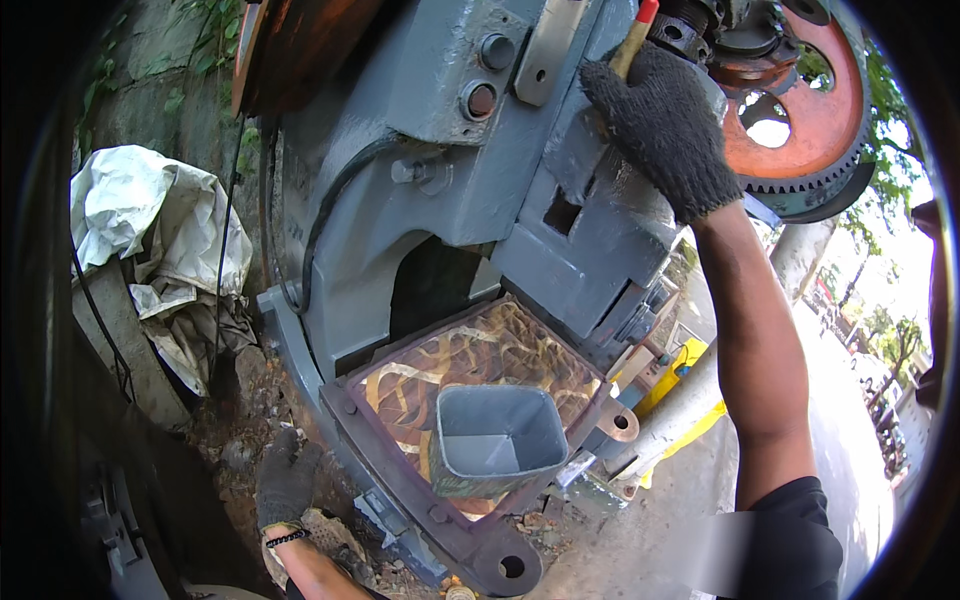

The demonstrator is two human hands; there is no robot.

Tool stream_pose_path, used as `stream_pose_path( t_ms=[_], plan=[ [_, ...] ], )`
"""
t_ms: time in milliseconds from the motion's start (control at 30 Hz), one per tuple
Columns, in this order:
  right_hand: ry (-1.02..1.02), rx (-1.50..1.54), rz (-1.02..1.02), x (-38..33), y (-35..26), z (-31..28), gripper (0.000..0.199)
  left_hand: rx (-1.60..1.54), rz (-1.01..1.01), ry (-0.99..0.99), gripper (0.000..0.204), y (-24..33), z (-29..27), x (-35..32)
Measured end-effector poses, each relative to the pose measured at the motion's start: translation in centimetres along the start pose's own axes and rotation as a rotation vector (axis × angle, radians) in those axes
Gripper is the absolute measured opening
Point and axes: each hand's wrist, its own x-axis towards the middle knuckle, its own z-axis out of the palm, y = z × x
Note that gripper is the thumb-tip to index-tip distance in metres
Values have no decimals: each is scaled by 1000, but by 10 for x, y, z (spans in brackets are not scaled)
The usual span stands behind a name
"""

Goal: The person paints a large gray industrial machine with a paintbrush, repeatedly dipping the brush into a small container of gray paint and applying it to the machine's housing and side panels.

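My right hand (665,125), in a black knitted glove, is closed round the wooden handle of a red-tipped brush (636,40). It is against the upper front of a grey-painted press (590,250); the brush's working end is hidden behind the glove. Low on the left, my left hand (284,480), in a dark glove with a beaded band at the wrist, hangs beside the press base above rubble. Its fingers look apart, with nothing visible in them. A squarish tub (500,480), grey inside, stands on a brown patterned cloth (410,375) over the press bed.
An orange toothed gear wheel (815,120) sits at the upper right of the press. Crumpled white sheeting (150,210) lies by the wall at left. Black cables (325,205) run down the frame. A yellow item (685,370) and a pale pole (665,425) are at right.
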Motion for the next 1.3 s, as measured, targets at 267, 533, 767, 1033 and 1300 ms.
stream_pose_path(
  t_ms=[267,533,767,1033,1300],
  plan=[
    [78,63,142,14,13,-22,53,48,24,92,67,2,-8,-11],
    [-96,-70,-238,-23,31,-65,51,4,146,118,51,-5,-7,-3],
    [-108,516,209,-112,33,-81,58,-605,204,169,27,49,-15,-33],
    [-109,862,535,-183,36,-88,74,-613,233,102,27,61,2,-46],
    [25,832,817,-242,40,-98,50,-573,135,126,24,25,18,-36]
  ],
)
